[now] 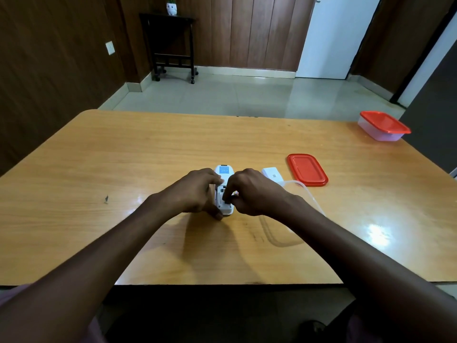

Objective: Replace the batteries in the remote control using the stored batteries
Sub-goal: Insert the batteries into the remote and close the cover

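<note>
At frame centre, the left hand (197,191) steadies the white remote control (223,189) on the desk (123,169) while the right hand (254,191) pinches something small at its open battery bay. A slip could send a cell rolling; open desk lies all around, edges distant.

A home room: wood-panelled walls (61,58), tiled floor (247,95), wooden table (148,157).

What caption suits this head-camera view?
Both hands, left hand and right hand, work at the white plastic remote control's open battery compartment.
</note>
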{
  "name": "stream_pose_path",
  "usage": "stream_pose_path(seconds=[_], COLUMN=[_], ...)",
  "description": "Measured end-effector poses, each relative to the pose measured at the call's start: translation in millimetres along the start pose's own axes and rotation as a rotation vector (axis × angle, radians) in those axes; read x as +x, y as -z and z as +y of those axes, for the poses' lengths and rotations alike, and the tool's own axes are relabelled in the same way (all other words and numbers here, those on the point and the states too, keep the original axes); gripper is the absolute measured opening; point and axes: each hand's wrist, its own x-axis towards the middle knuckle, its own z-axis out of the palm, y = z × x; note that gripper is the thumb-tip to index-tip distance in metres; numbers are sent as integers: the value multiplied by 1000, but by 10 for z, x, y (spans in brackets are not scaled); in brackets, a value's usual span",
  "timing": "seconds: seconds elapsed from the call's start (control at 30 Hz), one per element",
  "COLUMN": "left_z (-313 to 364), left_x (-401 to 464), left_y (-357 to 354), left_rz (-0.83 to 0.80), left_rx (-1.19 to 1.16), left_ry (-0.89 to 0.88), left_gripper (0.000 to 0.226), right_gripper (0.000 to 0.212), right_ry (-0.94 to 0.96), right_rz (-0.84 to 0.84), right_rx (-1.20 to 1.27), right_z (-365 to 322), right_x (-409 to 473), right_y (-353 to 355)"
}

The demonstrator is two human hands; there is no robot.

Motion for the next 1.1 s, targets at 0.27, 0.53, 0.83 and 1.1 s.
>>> stream_pose_path(seconds=[0.27,0.53,0.83,1.1], left_z=[-46,-88,-89,-55], left_x=[38,90,79,55], left_y=[-28,-31,-38,-22], left_rz=[13,20,23,16], left_rx=[-17,14,21,15], left_ry=[19,2,9,17], left_gripper=[101,102,103,99], right_gripper=[20,26,10,14], right_ry=[-110,-183,-469,-483], right_rz=[53,-67,108,115], right_rx=[97,-159,872,1379], right_z=[152,259,207,170], right_x=[-24,-21,17,49], right_y=[58,-104,45,65])
